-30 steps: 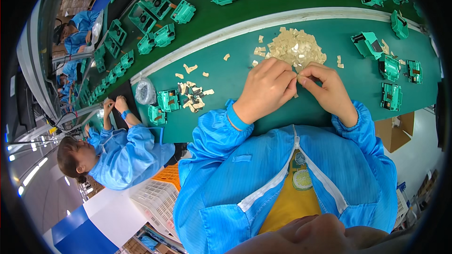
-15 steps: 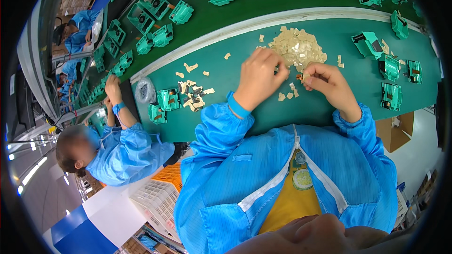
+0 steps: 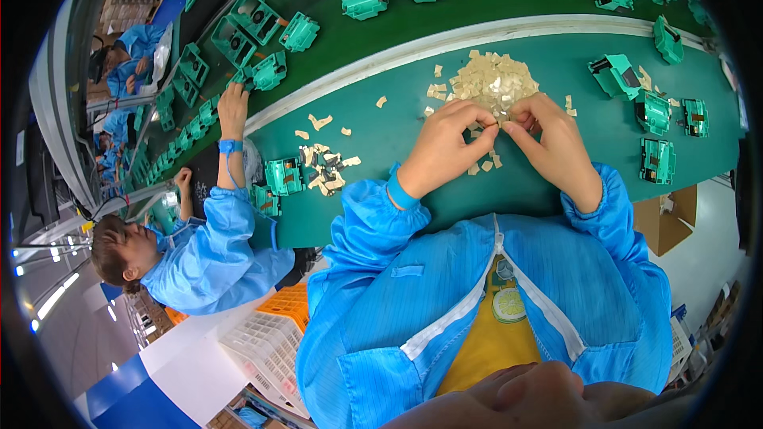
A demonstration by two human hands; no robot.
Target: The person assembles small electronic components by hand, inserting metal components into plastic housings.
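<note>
My left hand point(image 3: 447, 147) and my right hand point(image 3: 554, 145) meet tip to tip just below a heap of small cream-coloured pieces point(image 3: 494, 79). Both are closed in a pinch around a tiny orange-brown piece point(image 3: 499, 122), mostly covered by the fingertips. What exactly it is, I cannot make out. A few loose cream pieces lie on the green work surface point(image 3: 381, 159) under and beside my fingers. Left of my left hand, more cream scraps mixed with dark bits form a smaller pile point(image 3: 324, 168).
Green plastic housings point(image 3: 653, 114) stand at the right of the surface, and others point(image 3: 284, 176) at the left. Behind a pale rail point(image 3: 445, 38), a green conveyor point(image 3: 318, 71) carries several more. A co-worker in blue point(image 3: 211, 250) reaches to the conveyor at left.
My left hand has come right and down to meet my right hand, which moved slightly up with the small piece. The co-worker's arm has reached farther over the conveyor.
</note>
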